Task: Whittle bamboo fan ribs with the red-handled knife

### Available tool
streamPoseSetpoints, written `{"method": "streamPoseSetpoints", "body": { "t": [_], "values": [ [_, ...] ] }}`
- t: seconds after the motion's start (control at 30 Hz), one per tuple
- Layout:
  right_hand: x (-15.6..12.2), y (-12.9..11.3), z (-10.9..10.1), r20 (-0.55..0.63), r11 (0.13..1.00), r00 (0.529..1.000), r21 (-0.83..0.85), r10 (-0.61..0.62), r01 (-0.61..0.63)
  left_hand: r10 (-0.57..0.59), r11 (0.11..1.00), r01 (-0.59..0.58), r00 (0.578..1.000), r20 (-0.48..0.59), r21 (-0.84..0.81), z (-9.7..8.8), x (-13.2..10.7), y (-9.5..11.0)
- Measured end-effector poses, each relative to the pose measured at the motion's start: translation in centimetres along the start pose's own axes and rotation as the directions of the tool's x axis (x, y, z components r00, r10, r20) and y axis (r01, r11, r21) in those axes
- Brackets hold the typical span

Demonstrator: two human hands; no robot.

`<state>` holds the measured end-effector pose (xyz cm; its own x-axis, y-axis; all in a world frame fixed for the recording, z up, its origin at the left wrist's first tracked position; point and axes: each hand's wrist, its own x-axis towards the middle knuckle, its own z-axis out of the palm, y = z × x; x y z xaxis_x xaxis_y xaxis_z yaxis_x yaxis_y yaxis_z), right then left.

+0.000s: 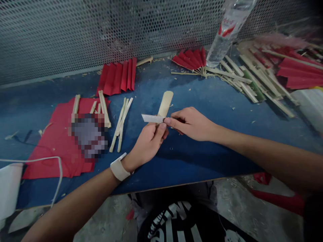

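Over the middle of the blue table, my left hand (148, 141) is closed around the lower end of a flat bamboo strip (166, 102), whose rounded end points away from me. My right hand (193, 123) grips a knife blade (152, 118) with a slanted tip. The blade lies crosswise over the strip, its tip pointing left, just above my left thumb. Whether it cuts into the strip I cannot tell. Several thin bamboo sticks (121, 124) lie crossed on the table to the left of my left hand.
Red paper sheets (58, 141) lie at left with bamboo pieces and a blurred-out object. Behind are a pleated red paper (116, 78), a small red fan (190, 59) and a water bottle (225, 32). Bamboo strips (262, 80) pile at right. A white cable (60, 171) crosses front left.
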<state>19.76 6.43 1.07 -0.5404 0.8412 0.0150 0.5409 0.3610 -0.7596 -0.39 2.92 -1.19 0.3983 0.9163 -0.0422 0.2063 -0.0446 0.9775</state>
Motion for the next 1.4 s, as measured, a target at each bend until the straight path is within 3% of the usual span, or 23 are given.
{"method": "streamPoseSetpoints", "body": {
  "t": [0.27, 0.53, 0.73, 0.83, 0.93, 1.13, 1.23, 1.4],
  "values": [
    [0.1, 0.2, 0.2, -0.01, 0.998, 0.998, 0.029, 0.059, -0.059, -0.028, 1.0, 0.028, 0.999, -0.033, -0.005, 0.0, 0.3, -0.3],
    [0.1, 0.0, 0.3, -0.037, 0.995, 0.994, 0.012, 0.099, -0.098, 0.007, 0.991, 0.011, 0.991, -0.133, 0.13, 0.0, 0.2, 0.0],
    [0.0, 0.0, 0.5, -0.074, 0.996, 0.993, 0.031, 0.087, -0.085, 0.0, 0.997, 0.013, 0.985, -0.173, 0.078, 0.1, 0.2, 0.1],
    [0.1, 0.2, 0.5, -0.141, 0.988, 0.989, 0.154, 0.037, -0.015, -0.038, 0.999, 0.04, 0.982, -0.187, 0.006, 0.2, 0.1, 0.1],
    [0.2, 0.3, 0.4, -0.166, 0.977, 0.986, 0.211, 0.006, 0.03, -0.078, 0.988, 0.059, 0.988, -0.133, -0.144, 0.4, 0.1, 0.1],
    [0.1, 0.4, 0.4, -0.104, 0.996, 0.992, 0.029, -0.078, 0.081, -0.075, 0.926, 0.052, 0.996, -0.048, -0.375, 0.6, 0.1, 0.0],
    [0.0, 0.4, 0.3, -0.064, 0.995, 0.994, 0.032, -0.092, 0.094, -0.098, 0.908, 0.059, 0.992, -0.074, -0.415, 0.6, 0.3, 0.2],
    [0.0, 0.2, 0.3, -0.032, 0.996, 0.995, -0.015, -0.092, 0.091, -0.246, 0.853, 0.136, 0.956, -0.158, -0.504, 0.8, 0.4, 1.3]
  ]
}}
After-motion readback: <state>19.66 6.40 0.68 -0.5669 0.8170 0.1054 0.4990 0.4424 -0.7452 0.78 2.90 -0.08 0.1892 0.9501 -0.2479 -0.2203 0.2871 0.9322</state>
